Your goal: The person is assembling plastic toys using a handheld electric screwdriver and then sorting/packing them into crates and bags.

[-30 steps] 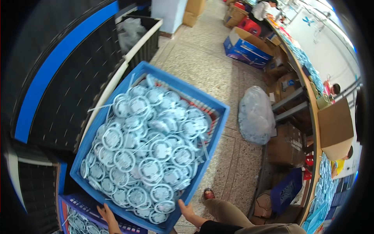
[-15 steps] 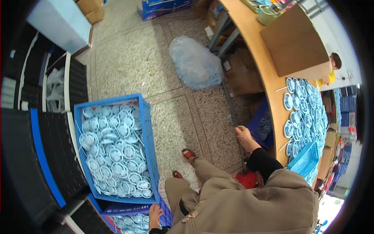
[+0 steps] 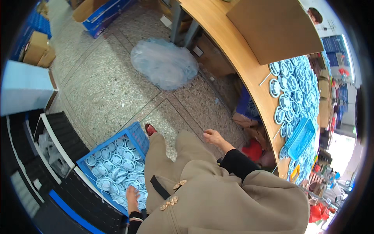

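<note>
My left hand (image 3: 133,199) hangs at my left side, in front of the blue crate (image 3: 139,137) full of light blue round plastic parts (image 3: 117,158). Its fingers are loosely apart and nothing shows in them; whether it touches the parts, I cannot tell. My right hand (image 3: 213,138) hangs over the floor to the right of my legs, its fingers curled in with nothing visible between them. No object is near enough to touch it. Part of the crate's near end is hidden behind my left arm and trousers.
A wooden table (image 3: 218,33) curves along the right, bearing many more round parts (image 3: 294,84), a turquoise basket (image 3: 300,138) and a cardboard box (image 3: 274,31). A clear plastic bag (image 3: 165,64) lies on the floor ahead. Black racks (image 3: 70,191) line the left.
My body has turned and moved forward, so the crate now sits lower in view beside my left leg. My left hand passes along the crate; my right hand has swung forward.
</note>
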`<state>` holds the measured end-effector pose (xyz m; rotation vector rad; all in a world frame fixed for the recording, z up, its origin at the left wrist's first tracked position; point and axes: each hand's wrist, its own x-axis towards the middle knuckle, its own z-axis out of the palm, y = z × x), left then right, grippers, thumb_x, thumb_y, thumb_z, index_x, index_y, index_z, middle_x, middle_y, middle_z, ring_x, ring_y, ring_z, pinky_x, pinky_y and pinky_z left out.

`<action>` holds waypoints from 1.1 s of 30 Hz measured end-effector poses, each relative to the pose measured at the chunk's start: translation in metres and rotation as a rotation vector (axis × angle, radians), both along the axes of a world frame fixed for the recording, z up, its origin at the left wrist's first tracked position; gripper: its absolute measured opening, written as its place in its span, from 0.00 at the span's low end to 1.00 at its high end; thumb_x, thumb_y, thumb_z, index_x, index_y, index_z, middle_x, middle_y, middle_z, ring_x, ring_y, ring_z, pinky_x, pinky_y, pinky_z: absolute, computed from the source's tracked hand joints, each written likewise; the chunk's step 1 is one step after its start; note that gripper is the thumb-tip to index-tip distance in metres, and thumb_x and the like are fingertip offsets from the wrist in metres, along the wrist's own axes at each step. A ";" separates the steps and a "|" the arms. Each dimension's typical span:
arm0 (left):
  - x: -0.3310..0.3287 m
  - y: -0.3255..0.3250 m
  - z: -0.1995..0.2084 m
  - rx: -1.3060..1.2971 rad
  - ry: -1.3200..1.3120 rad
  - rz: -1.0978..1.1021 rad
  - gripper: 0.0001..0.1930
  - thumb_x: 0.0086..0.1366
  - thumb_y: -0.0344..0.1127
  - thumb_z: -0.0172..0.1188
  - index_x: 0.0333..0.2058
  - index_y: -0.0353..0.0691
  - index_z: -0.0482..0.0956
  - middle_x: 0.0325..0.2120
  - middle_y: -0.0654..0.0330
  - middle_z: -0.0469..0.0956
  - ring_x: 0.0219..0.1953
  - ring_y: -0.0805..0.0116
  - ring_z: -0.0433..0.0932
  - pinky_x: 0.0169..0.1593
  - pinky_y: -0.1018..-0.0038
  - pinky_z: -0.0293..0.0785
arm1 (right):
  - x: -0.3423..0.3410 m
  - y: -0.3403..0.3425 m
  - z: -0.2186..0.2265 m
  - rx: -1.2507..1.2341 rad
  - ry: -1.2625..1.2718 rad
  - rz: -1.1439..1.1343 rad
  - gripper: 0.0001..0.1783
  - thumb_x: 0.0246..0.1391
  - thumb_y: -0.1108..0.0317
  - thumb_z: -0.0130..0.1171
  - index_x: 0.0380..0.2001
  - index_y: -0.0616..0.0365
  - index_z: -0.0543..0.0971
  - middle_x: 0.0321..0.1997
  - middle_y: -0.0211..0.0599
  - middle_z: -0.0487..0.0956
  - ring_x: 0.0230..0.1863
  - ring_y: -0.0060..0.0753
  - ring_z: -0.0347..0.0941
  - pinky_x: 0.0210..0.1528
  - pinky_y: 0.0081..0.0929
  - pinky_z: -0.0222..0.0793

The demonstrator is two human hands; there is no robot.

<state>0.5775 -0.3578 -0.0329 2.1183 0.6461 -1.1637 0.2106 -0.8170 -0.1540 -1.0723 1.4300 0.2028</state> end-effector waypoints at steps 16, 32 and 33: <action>0.176 -0.388 0.025 -0.048 -0.035 -0.890 0.27 0.65 0.46 0.52 0.60 0.42 0.62 0.50 0.56 0.71 0.46 0.65 0.73 0.45 0.69 0.70 | 0.011 -0.074 -0.023 0.070 0.054 -0.497 0.22 0.58 0.59 0.53 0.52 0.60 0.72 0.39 0.36 0.78 0.34 0.24 0.75 0.32 0.23 0.71; 0.065 -0.376 -0.136 0.049 -0.039 -1.500 0.37 0.53 0.41 0.62 0.60 0.38 0.59 0.61 0.36 0.50 0.62 0.40 0.52 0.62 0.59 0.54 | -0.081 -0.072 -0.222 0.087 0.279 -0.476 0.21 0.55 0.61 0.56 0.49 0.61 0.73 0.41 0.38 0.77 0.35 0.27 0.75 0.32 0.26 0.72; 0.051 -0.382 -0.142 0.109 -0.107 -1.523 0.37 0.51 0.39 0.63 0.59 0.39 0.60 0.61 0.35 0.50 0.62 0.37 0.53 0.61 0.57 0.54 | -0.087 -0.083 -0.268 0.089 0.279 -0.444 0.21 0.55 0.61 0.56 0.49 0.61 0.73 0.41 0.38 0.77 0.35 0.27 0.75 0.32 0.26 0.72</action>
